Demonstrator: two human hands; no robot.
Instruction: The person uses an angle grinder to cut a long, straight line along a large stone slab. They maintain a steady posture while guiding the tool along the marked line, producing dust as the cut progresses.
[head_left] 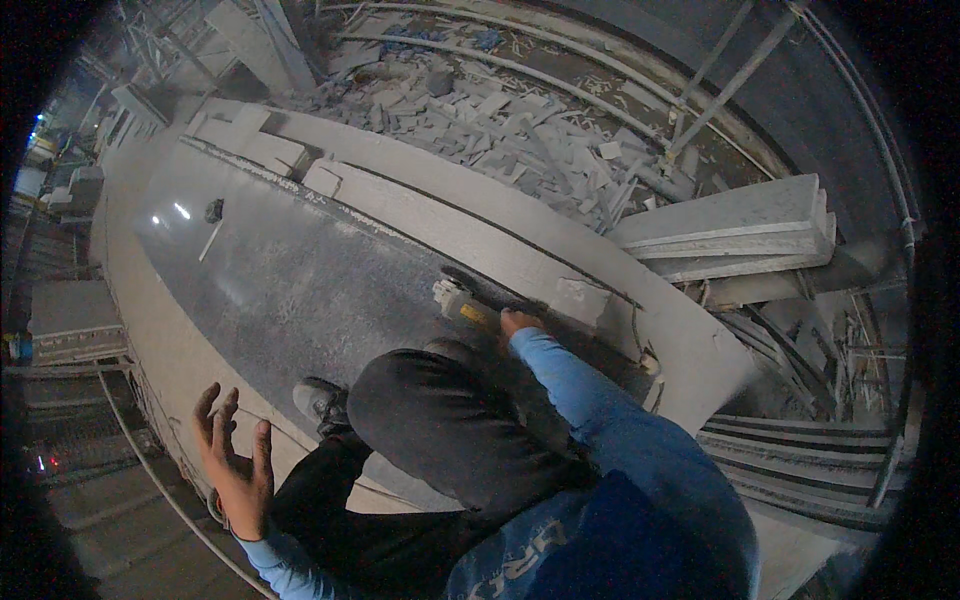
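Observation:
My right hand is wrapped round the rear of an angle grinder with a yellow and pale body. Its dark disc is at the far edge of a dark grey stone slab; whether it touches the stone I cannot tell. My left hand is raised at the lower left with its fingers apart, holding nothing. I crouch on the slab, a dusty shoe planted on it near the left knee. A black cord lies behind the grinder.
Pale dusty stone strips lie along the slab's far side. Beyond is a heap of broken stone pieces. Stacked slabs stand at the right. A thin light stick and a small dark lump rest on the slab's far left.

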